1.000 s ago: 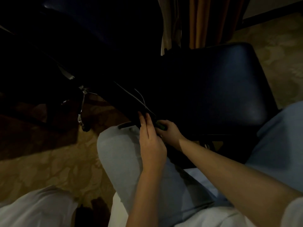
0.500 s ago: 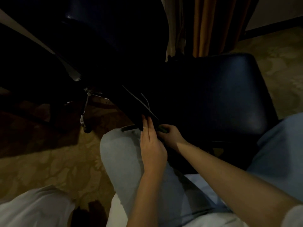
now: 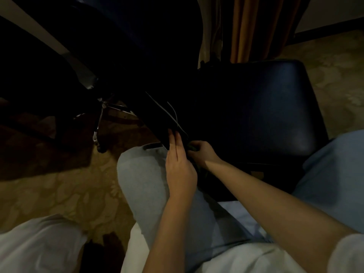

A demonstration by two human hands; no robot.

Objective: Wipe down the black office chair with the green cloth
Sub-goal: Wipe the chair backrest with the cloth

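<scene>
Chair: the black office chair fills the centre and right of the frame, its smooth padded seat showing a dull sheen, the rest lost in shadow.
Cloth: the green cloth is just a dark green bunch at the seat's near-left edge.
Right hand: fingers curled round the cloth.
Left hand: fingers straight, laid flat against the chair's dark edge.
Floor: patterned tan carpet, lower left.
Room: dim; orange curtain at the top.
</scene>
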